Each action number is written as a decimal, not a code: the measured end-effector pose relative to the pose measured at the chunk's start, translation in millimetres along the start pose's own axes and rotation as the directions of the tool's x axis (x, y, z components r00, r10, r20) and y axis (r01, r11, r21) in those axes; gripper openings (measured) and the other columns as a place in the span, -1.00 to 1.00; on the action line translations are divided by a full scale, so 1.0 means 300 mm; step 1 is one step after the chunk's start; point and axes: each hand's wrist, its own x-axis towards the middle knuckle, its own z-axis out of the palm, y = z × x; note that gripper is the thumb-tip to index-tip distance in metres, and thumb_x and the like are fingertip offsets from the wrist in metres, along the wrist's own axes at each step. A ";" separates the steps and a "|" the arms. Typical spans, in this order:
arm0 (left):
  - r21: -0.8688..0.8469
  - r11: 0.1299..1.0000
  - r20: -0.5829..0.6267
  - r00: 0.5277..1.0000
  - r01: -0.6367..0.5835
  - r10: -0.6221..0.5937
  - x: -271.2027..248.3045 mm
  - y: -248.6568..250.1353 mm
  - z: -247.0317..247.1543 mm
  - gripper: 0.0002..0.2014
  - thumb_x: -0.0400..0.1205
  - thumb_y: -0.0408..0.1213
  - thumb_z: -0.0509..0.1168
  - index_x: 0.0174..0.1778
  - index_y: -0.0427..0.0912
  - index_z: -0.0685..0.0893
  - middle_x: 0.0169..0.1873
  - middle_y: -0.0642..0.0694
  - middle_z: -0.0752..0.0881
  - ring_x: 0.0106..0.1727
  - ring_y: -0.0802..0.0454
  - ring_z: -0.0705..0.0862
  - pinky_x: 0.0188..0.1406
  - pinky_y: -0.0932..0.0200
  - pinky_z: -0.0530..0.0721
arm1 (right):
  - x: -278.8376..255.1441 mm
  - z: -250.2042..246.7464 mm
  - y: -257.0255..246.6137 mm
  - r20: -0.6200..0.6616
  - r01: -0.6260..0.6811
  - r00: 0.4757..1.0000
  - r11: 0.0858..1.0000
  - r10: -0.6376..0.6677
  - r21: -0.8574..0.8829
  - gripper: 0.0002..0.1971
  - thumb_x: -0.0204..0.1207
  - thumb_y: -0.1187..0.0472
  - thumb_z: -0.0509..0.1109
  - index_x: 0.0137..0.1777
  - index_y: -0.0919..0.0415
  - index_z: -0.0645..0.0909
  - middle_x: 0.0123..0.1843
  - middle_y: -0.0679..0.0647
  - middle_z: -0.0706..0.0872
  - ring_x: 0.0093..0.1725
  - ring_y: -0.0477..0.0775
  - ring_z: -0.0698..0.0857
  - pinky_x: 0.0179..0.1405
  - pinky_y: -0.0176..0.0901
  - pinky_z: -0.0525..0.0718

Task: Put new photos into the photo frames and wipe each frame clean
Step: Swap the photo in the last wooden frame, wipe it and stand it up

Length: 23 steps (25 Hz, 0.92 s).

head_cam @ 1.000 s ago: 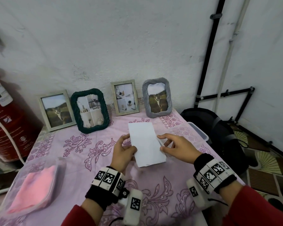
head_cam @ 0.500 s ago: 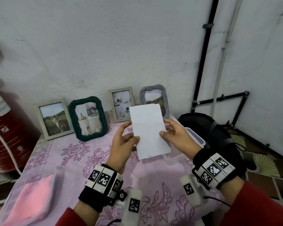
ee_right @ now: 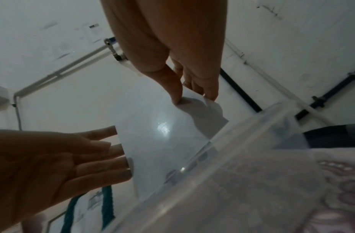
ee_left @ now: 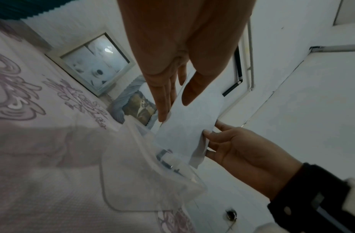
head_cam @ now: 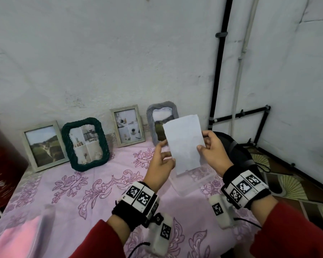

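White photo [head_cam: 184,144] pinched between both hands' grip.

photo [head_cam: 184,143] lifted off the table, now upright before the grey frame [head_cam: 161,116], over the clear box [head_cam: 192,183]
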 end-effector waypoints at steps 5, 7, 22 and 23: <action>0.101 0.991 -0.070 0.993 -0.090 0.097 0.032 -0.060 0.043 -0.42 0.52 -0.64 0.27 0.32 0.04 0.39 -0.07 0.21 0.63 -0.04 0.08 0.67 -0.11 0.24 0.74 | 0.019 -0.030 0.078 0.017 -0.078 0.997 0.995 0.079 -0.069 -0.64 0.50 0.59 0.22 0.27 0.36 0.43 0.13 0.38 0.67 0.09 0.17 0.66 0.18 0.07 0.62; 0.134 0.986 -0.106 0.988 -0.100 0.115 0.043 -0.079 0.044 -0.44 0.53 -0.60 0.29 0.29 0.10 0.41 -0.05 0.06 0.64 -0.01 -0.06 0.69 -0.06 0.12 0.76 | 0.022 -0.042 0.103 0.045 -0.100 0.993 0.988 0.106 -0.117 -0.65 0.50 0.57 0.24 0.25 0.33 0.44 0.10 0.41 0.67 0.12 0.29 0.67 0.21 0.17 0.62; 0.553 0.833 -0.188 0.971 -0.017 0.145 0.069 -0.127 0.032 -0.32 0.46 -0.45 0.40 0.51 -0.20 0.34 0.03 -0.15 0.61 0.09 -0.07 0.56 0.22 0.00 0.56 | 0.034 -0.032 0.138 0.222 -0.019 0.967 0.904 0.125 -0.427 -0.46 0.47 0.48 0.27 0.47 0.29 0.34 0.17 0.15 0.61 0.03 0.01 0.53 -0.12 -0.47 0.36; 0.568 0.823 -0.205 0.968 -0.002 0.143 0.068 -0.131 0.027 -0.33 0.46 -0.43 0.40 0.51 -0.20 0.35 0.06 -0.16 0.61 0.15 -0.09 0.55 0.29 -0.04 0.51 | 0.035 -0.029 0.139 0.225 -0.020 0.966 0.903 0.129 -0.429 -0.47 0.47 0.48 0.27 0.47 0.30 0.35 0.10 0.11 0.58 0.00 -0.01 0.50 -0.15 -0.48 0.35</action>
